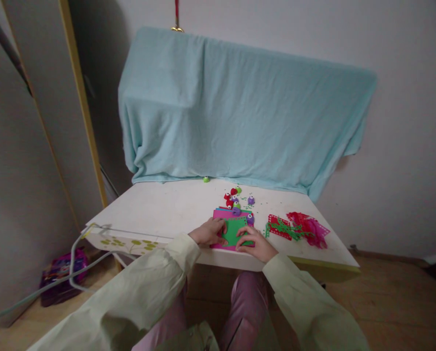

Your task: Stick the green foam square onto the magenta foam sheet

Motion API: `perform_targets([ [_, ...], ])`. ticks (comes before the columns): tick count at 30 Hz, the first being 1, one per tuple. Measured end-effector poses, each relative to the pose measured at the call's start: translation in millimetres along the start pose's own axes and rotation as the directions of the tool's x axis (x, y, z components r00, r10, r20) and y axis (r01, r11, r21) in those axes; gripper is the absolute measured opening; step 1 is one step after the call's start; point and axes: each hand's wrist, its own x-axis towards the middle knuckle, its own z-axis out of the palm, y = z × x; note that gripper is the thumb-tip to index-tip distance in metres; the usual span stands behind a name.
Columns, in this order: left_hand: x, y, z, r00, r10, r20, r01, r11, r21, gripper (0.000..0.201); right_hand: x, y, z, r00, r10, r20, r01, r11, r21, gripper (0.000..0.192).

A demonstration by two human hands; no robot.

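The thin green rectangular sheet (234,231) lies over a magenta sheet (221,214) by the white table's (167,204) front edge. Left hand (209,232) and right hand (259,245) curl at its sides; whether pinching, I cannot tell. Probably light, bendy; hold by edges.

no legible words, brands, numbers or signs, surface of the purple package (60,267) too blurred to read

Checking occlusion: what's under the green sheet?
A magenta sheet shows beneath the green sheet; a blue edge peeks out at the far side. What the green directly covers can't be seen.
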Motion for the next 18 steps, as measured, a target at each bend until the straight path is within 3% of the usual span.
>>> perform_targets([
  [5, 1, -2, 3.0, 0.999, 0.027, 0.034, -0.03, 0.995, 0.091, 0.039, -7, 7, -7, 1.0, -0.01, 0.02, 0.009, 0.998, 0.059, 0.02],
  [11, -1, 7, 16.3, 0.988, -0.057, -0.144, 0.089, 0.97, 0.225, 0.047, -10, 7, -6, 1.0, 0.013, 0.023, -0.015, 0.998, 0.066, 0.021],
  [18, -2, 8, 16.5, 0.989, -0.046, -0.138, 0.078, 0.969, 0.236, 0.049, -34, 13, -24, 0.996, 0.083, 0.026, -0.084, 0.996, 0.033, 0.027],
])
